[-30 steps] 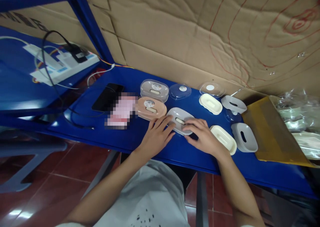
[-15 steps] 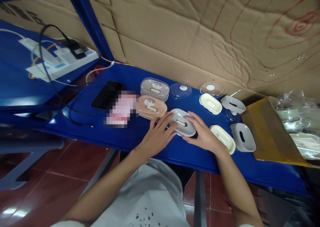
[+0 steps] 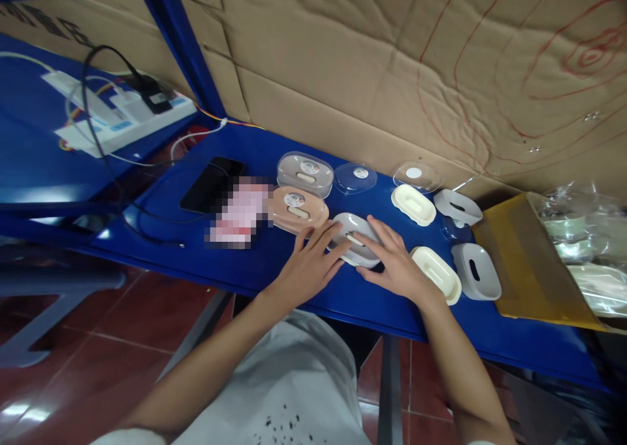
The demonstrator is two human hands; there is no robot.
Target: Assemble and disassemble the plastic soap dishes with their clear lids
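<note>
Between my two hands a grey oval soap dish (image 3: 363,256) lies on the blue table, with a cream piece showing in its central slot. My left hand (image 3: 313,262) grips its left end, fingers laid over the rim. From the right, my right hand (image 3: 398,262) holds the other end, a finger reaching in to the slot and the thumb at the near edge. A peach soap dish (image 3: 289,217) with a clear lid sits just left of it. Behind that stands a lidded grey soap dish (image 3: 292,165). One cream inner tray (image 3: 431,262) rests beside my right wrist.
Further right are another cream tray (image 3: 421,215), two grey slotted shells (image 3: 482,285) and an open carton (image 3: 514,262) of bagged pieces. Clear lids (image 3: 350,182) lie at the back by the cardboard wall. A black phone (image 3: 206,187) and a power strip (image 3: 122,128) are left.
My right hand's fingers have moved inward across the grey soap dish, over its slot. My left hand stays at the left end. The view has shifted slightly.
</note>
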